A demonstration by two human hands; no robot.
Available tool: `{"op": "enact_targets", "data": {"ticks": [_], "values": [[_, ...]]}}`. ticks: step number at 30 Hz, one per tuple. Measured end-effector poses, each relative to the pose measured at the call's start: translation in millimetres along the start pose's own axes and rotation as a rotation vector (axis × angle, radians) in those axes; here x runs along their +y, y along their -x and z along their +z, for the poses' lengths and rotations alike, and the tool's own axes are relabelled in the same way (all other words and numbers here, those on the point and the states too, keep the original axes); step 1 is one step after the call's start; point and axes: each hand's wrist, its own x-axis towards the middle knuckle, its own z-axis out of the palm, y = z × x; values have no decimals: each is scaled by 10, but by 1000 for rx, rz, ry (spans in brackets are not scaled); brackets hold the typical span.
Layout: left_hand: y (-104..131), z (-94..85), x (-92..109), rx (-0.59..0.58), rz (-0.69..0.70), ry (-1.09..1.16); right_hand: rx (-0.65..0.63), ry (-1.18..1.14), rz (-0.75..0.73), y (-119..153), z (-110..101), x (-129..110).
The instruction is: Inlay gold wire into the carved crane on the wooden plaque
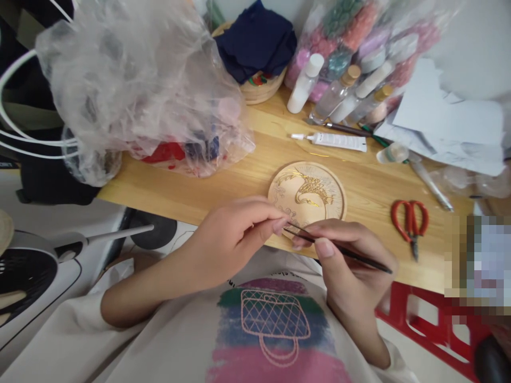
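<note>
Dark slim tweezers (365, 259) lie slanted in my right hand (349, 287), gripped between thumb and fingers with the tips toward the left. My left hand (231, 239) is closed in a pinch at those tips; whatever sits between its fingertips is too small to make out. Just beyond both hands, a round wooden plate (342, 194) rests on the table near its front edge. It bears a gold wire bird (315, 189) and thin drawn lines. My fingers cover part of its near side.
Red-handled pliers (410, 221) lie on the wooden table (223, 194) at right. Behind the plate are a white tube (339, 141), several bottles (305, 85) and papers (447, 125). A large clear plastic bag (147, 80) fills the left, beside a basket with dark cloth (255, 40).
</note>
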Motion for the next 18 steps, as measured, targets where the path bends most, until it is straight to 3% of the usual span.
{"op": "enact_targets", "data": {"ticks": [12, 18], "values": [[-35, 8, 24, -24, -5, -58, 5, -20, -31, -13, -6, 4], [-46, 7, 36, -52, -72, 55, 7, -53, -19, 12, -14, 18]]}}
